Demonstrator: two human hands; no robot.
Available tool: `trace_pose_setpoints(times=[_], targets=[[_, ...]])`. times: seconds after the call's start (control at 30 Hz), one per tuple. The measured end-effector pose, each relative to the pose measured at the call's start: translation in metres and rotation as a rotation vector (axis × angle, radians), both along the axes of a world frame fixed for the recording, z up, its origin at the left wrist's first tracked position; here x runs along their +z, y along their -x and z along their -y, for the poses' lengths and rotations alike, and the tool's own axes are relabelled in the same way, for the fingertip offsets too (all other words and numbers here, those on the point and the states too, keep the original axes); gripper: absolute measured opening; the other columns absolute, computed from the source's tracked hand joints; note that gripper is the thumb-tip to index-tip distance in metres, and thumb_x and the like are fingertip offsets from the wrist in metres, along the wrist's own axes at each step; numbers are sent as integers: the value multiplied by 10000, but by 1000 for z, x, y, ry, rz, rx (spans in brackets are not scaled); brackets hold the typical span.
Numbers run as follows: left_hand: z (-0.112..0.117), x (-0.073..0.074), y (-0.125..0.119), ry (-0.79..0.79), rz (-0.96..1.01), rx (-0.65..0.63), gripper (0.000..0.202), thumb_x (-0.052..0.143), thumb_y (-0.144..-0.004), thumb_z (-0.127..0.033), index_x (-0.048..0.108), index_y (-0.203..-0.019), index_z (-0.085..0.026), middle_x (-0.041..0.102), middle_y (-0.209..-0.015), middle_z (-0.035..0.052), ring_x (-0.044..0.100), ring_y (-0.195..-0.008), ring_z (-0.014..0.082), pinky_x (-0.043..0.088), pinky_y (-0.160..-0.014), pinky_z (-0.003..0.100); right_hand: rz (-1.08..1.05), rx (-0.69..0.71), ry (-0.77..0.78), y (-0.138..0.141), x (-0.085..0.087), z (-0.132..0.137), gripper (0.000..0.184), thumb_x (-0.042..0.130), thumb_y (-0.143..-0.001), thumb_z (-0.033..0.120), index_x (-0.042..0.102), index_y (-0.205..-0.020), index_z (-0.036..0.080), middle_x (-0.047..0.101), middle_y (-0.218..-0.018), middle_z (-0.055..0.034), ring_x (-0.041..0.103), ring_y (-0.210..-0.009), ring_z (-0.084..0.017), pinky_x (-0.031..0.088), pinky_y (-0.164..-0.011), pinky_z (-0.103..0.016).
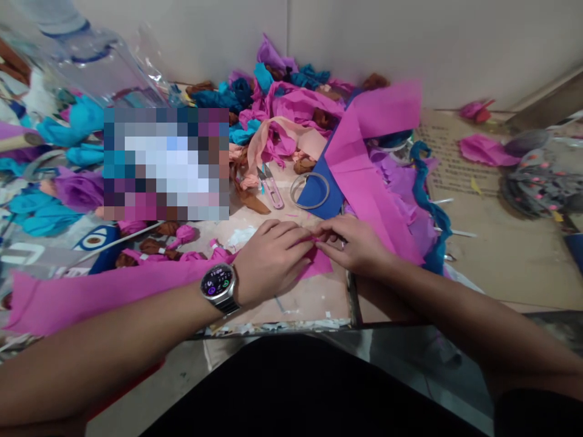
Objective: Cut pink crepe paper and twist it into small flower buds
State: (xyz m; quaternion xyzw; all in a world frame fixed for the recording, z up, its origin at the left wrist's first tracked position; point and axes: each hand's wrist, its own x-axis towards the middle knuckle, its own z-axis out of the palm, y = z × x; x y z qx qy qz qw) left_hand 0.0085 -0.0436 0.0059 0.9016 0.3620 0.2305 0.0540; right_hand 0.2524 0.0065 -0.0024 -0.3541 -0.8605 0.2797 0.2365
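Pink sheet: step in hand prob. fingertip pinching at its edge; next move prob. calls for steady R pinch. Pos.: near side of grey ring, directly under fingertips. L hand: fingers curled over sheet, thumb hidden, grip can't be confirmed. R hand: thumb + index closed on edge. Snips: just L of ring.
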Motion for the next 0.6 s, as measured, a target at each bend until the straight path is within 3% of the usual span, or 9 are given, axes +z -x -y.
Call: trace_pose_setpoints(times=[0.6], targets=[[-2,2,2,40,-27,46,237,621,-1062,-288,794,-1161,-161,824,-1209,93,733,-1172,289,529,-1010,510,23,64,-77,-4,-6,-4,194,744,-989,262,731,-1166,182,809,-919,-58,751,-887,-230,523,-863,-383]])
